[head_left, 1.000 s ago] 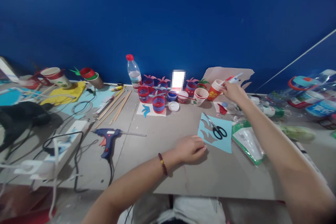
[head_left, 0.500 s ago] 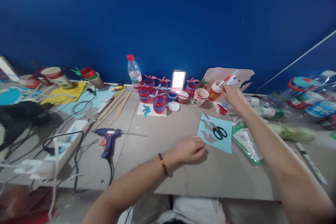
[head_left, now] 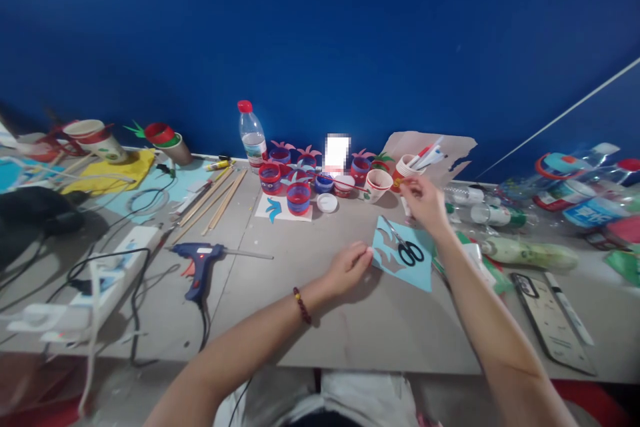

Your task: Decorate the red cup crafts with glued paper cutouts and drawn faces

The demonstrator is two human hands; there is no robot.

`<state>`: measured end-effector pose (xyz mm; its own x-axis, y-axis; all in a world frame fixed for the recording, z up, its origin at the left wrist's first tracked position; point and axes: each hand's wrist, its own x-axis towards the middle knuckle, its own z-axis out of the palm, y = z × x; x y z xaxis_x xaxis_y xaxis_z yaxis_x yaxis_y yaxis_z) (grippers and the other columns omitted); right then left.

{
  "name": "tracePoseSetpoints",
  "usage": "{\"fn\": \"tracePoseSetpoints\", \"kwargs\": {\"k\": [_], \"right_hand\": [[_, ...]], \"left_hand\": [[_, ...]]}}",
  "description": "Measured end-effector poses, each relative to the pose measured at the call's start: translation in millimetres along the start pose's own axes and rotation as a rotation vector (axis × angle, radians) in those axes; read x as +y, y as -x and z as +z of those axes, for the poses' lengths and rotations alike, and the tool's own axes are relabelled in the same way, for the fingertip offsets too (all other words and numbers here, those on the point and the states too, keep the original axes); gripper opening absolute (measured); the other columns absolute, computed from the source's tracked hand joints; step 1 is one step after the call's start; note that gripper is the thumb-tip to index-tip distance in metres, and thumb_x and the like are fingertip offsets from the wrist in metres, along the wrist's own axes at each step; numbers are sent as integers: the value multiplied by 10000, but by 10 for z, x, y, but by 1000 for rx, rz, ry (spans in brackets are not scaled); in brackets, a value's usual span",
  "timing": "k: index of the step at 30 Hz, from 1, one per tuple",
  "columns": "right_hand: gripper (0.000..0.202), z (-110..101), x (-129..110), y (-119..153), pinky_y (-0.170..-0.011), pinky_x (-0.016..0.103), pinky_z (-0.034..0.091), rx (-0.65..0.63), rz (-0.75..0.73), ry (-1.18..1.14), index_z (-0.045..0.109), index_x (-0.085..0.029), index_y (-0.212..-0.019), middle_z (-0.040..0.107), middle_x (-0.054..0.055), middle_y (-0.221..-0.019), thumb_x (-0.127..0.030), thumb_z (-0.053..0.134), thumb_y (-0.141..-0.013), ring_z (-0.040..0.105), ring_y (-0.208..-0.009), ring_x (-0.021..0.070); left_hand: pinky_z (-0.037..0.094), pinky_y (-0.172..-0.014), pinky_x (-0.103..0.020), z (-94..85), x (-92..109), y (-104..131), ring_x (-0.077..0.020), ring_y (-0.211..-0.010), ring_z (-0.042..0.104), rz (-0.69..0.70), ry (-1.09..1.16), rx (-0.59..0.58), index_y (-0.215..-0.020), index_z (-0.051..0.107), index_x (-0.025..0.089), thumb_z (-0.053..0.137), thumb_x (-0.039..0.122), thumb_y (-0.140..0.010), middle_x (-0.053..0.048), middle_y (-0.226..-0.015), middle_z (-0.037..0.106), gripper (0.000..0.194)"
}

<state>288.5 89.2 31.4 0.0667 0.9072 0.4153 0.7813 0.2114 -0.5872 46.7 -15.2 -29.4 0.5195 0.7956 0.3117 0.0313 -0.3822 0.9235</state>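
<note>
My left hand (head_left: pixel 350 270), with a beaded bracelet (head_left: pixel 302 305) at its wrist, is low over the table. Its fingers are curled together, their tips at the left edge of a light-blue paper sheet (head_left: pixel 417 277) with curved shapes cut out. Black-handled scissors (head_left: pixel 411 253) lie on that sheet. Farther right, my right hand (head_left: pixel 425 203) is closed in front of a paper cup (head_left: pixel 410 167) holding pens (head_left: pixel 425 157). Thumb and fingers come together there; whatever may be between them is too small to make out. A whitish paper cup (head_left: pixel 379 187) stands just left of it.
Red-and-purple decorated cups (head_left: pixel 299 200) cluster by the wall beside a bottle (head_left: pixel 253 137) and a white lid (head_left: pixel 327 203). A glue gun (head_left: pixel 203 260), wooden sticks (head_left: pixel 225 203) and a power strip (head_left: pixel 117 267) are left. Plastic bottles (head_left: pixel 530 257) and a phone (head_left: pixel 550 323) lie right.
My right hand has drawn back from the pens, down and to the left. My left hand has lifted slightly toward the blue sheet's edge. The view has shifted right, revealing the phone.
</note>
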Motion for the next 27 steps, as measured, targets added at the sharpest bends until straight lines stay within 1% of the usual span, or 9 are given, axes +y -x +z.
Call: {"fn": "tracePoseSetpoints", "kwargs": {"k": [3,5,6,8,10,13,18,23,27], "right_hand": [[404,131,-342,308,-590,303,517,-168,51,-335,644,-199,-1102,714,80,-871,-486,593,-821,634,-685,186],[356,204,-585,488,-553,283,512,-320,66,-439,673,-210,-1065,716,72,-914,-459,611,-818,630,-674,169],[337,235,-699,566,-566,284,520,-386,63,-469,684,-215,-1059,714,73,-960,-440,619,-817,640,-706,172],[309,293,-886,691,-693,308,549,-474,14,-507,698,-223,-1074,698,73,-1049,-385,636,-817,657,-835,188],[329,358,-1006,779,-773,328,550,-499,-13,-561,685,-238,-1130,671,70,-1089,-340,635,-821,651,-895,193],[361,479,-1070,859,-752,336,564,-422,54,-644,666,-262,-1167,646,68,-1061,-325,638,-812,643,-884,198],[256,680,-1035,936,-726,354,561,-317,149,-674,720,-251,-1029,658,70,-990,-363,657,-807,642,-785,195],[232,795,-1000,1007,-658,344,546,-193,133,-673,749,-258,-981,657,69,-950,-383,618,-836,616,-701,181],[227,805,-964,1041,-725,360,537,-146,61,-557,769,-277,-954,661,68,-932,-364,581,-861,621,-766,202]], "left_hand": [[403,-707,-302,-40,-38,-37,-156,-716,496,-75,193,113,-705,530,201,375,470,-959,-31,-717,539,401],[399,-699,-296,-79,-54,-68,-150,-700,490,-144,314,185,-695,530,199,404,505,-940,-19,-690,528,412],[398,-697,-294,-102,-56,-86,-147,-690,486,-174,370,230,-692,530,197,420,512,-930,-13,-676,524,410],[394,-690,-295,-156,-49,-120,-143,-668,481,-226,470,321,-700,542,194,461,508,-909,-7,-658,522,385],[394,-670,-299,-212,-28,-151,-142,-643,477,-265,551,383,-703,555,192,508,494,-879,-5,-646,517,353],[395,-642,-300,-277,15,-184,-141,-628,477,-306,602,433,-664,554,185,576,474,-826,-6,-640,515,332],[383,-618,-287,-309,18,-203,-131,-619,471,-297,643,410,-672,568,165,611,463,-789,-3,-629,517,322],[363,-607,-263,-263,-112,-217,-106,-602,436,-286,754,368,-662,513,167,641,462,-765,23,-621,471,338],[361,-592,-241,-170,-183,-220,-90,-600,415,-283,878,399,-669,474,172,661,444,-760,34,-636,446,342]]}}
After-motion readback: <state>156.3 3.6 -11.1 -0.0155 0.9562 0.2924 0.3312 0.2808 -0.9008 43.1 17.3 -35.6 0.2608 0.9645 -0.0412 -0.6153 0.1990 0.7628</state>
